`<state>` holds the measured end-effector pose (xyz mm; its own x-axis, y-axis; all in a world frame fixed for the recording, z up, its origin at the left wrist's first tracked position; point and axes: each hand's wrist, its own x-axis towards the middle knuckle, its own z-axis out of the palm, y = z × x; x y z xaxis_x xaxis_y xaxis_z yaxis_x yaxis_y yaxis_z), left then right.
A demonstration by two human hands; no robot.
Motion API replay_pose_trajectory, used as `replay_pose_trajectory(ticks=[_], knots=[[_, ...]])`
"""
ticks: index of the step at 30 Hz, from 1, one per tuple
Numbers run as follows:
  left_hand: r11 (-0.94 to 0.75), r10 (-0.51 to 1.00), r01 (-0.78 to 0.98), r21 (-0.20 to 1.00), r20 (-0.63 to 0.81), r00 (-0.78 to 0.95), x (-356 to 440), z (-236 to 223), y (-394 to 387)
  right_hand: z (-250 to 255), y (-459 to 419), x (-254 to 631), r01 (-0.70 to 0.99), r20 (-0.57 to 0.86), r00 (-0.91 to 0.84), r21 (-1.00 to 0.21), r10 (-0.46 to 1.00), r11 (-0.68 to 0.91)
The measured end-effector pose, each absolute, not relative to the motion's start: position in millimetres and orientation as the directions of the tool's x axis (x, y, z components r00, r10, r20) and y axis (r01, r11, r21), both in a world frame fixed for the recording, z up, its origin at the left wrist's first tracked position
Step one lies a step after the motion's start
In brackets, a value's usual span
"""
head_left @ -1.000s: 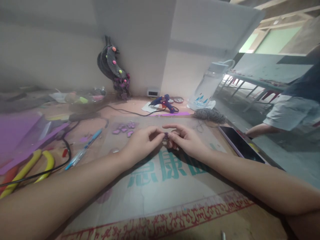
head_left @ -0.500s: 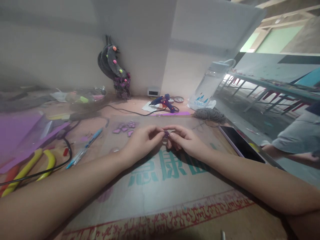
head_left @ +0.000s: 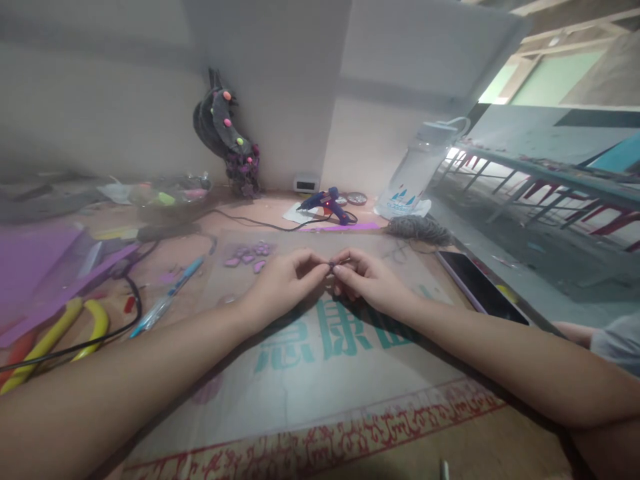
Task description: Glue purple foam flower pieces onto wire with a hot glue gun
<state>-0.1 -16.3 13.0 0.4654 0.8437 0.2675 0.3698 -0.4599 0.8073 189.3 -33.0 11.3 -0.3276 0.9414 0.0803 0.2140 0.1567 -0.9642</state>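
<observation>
Between the fingertips of both hands is a small dark purple piece [head_left: 331, 267], mostly covered by the fingers. My left hand [head_left: 295, 277] pinches it from one side with thumb and forefinger. From the other side my right hand [head_left: 365, 277] pinches it too, its lower fingers curled beneath. Both hands are held over a translucent sheet [head_left: 300, 400] with green characters and a red patterned border. Several small purple cut-out pieces [head_left: 247, 253] lie just beyond my left hand.
Behind the hands a blue glue gun [head_left: 327, 203] rests with its cord running left. A water bottle [head_left: 413, 173], grey yarn [head_left: 420, 230] and phone [head_left: 480, 287] line the right side. At left are a pen [head_left: 170, 293], yellow-handled pliers [head_left: 93, 327] and purple sheets [head_left: 35, 267]. A decorated grey crescent [head_left: 227, 127] leans on the wall.
The fingertips have closed in on the purple piece, so less of it shows. At the right edge, another person's arm and grey clothing have shifted lower and mostly out of view.
</observation>
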Motion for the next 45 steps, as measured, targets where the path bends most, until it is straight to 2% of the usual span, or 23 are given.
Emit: replay_pose_trajectory(ticks=[9,14,24,36,45], knots=[[-0.438,0.845,0.317,0.842,0.265,0.464,0.8,13.0,-15.0,10.2,-33.8,190.2,0.230,0.094,-0.286,-0.959,0.953,0.164],[-0.444,0.853,0.357,0.822,0.265,0.450,0.6,15.1,-15.4,10.6,-34.0,190.7,0.259,0.100,-0.298,-0.949,0.949,0.181],[-0.382,0.876,0.308,0.871,0.236,0.420,0.3,12.1,-13.2,11.8,-33.6,190.7,0.191,0.098,-0.336,-0.967,0.937,0.170],[-0.424,0.866,0.315,0.849,0.277,0.417,0.6,14.3,-16.3,12.3,-34.8,191.1,0.155,0.086,-0.384,-0.976,0.919,0.156],[-0.506,0.828,0.360,0.784,0.326,0.456,0.1,12.7,-16.8,12.2,-34.2,189.0,0.175,0.080,-0.340,-0.974,0.937,0.147]])
